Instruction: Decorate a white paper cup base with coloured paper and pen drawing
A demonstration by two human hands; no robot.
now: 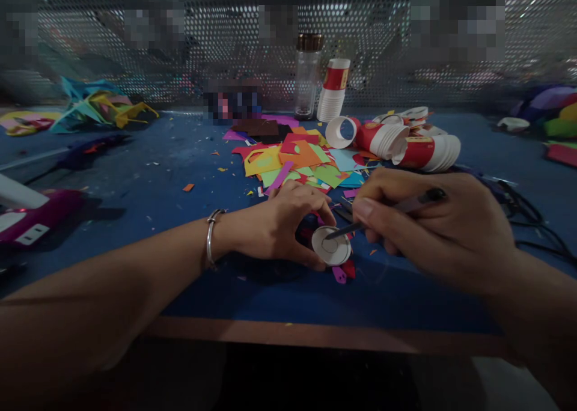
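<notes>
Thumb and fingers of my left hand [288, 222] hold a small white round piece [332, 253] by its edge. It has a raised rim like a paper cup's base, and a circle is drawn on its face; whatever lies behind it is mostly hidden. My right hand [433, 225] grips a dark pen [408, 204], its tip against the white face. Red scraps and a purple paper scrap [339, 274] show just below the round piece. Past my hands lies a heap of coloured paper [297, 158].
Paper cups [383, 139] lie on their sides beyond my right hand. A cup stack [334, 89] and a clear bottle [308, 77] stand by the perforated metal screen [252, 56]. A purple device [40, 216] sits left, black cables [532, 213] right. The table edge [288, 331] is nearest me.
</notes>
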